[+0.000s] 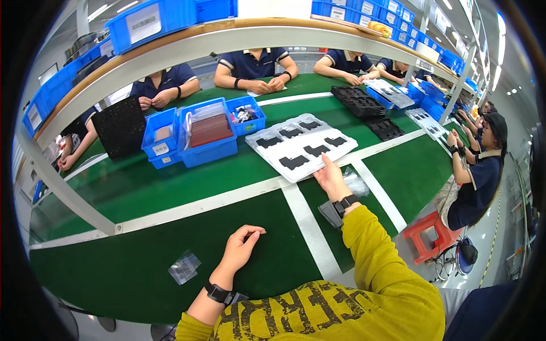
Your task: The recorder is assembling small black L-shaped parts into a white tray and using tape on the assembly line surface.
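Note:
My right hand (331, 177) reaches forward and grips the near edge of a white plastic tray (268, 152). Flat black parts (292, 162), several of them, sit in the tray's recesses. The fingers under the tray's edge are partly hidden. My left hand (243, 245) is above the green mat near me, its fingers curled in toward the thumb, with nothing visible in them. To its left, small clear plastic film pieces (185, 267) lie on the mat. A crumpled clear plastic bag (356, 183) lies just right of my right hand.
Blue bins (209, 149) holding brown sheets and small parts stand left of the tray. Black trays (358, 102) are stacked at the far right. A shelf beam (227, 35) crosses overhead. Co-workers sit opposite and at right, near a red stool (427, 238).

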{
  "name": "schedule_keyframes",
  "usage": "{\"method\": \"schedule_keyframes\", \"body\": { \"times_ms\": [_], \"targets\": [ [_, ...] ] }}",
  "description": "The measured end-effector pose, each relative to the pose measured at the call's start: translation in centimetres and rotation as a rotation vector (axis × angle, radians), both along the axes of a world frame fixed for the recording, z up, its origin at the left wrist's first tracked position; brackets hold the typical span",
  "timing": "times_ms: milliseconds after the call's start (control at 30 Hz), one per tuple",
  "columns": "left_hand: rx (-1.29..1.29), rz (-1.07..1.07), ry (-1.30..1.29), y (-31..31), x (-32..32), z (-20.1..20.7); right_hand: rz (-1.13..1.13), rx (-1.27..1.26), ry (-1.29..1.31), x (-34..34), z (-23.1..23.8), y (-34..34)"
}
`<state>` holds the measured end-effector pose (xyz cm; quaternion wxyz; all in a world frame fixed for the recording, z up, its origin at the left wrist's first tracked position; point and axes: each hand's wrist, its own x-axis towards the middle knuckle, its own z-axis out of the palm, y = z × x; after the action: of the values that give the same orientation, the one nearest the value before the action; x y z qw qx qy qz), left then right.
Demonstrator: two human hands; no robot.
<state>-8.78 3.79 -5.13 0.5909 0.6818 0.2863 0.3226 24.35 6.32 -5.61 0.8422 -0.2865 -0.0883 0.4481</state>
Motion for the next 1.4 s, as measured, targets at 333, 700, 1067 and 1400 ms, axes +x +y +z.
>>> {"method": "schedule_keyframes", "body": {
  "times_ms": [333, 700, 1067, 1400],
  "targets": [
    [0.07, -0.022, 0.052, 0.1, 0.1, 0.2, -0.076, -0.102, -0.225, 7.7, 4.5, -2.0],
    [0.223, -0.056, 0.044, 0.2, 0.4, 0.2, -0.458, -0.131, -0.362, 28.6, 6.4, 4.9],
    [0.262, -0.047, 0.158, 0.0, 0.0, 0.6, -0.451, -0.107, -0.198, 30.0, 4.0, 7.0],
    [0.269, -0.058, 0.12, 0.2, 0.3, 0.6, -0.484, -0.121, -0.245, 26.0, 6.4, 7.0]
  ]
}}
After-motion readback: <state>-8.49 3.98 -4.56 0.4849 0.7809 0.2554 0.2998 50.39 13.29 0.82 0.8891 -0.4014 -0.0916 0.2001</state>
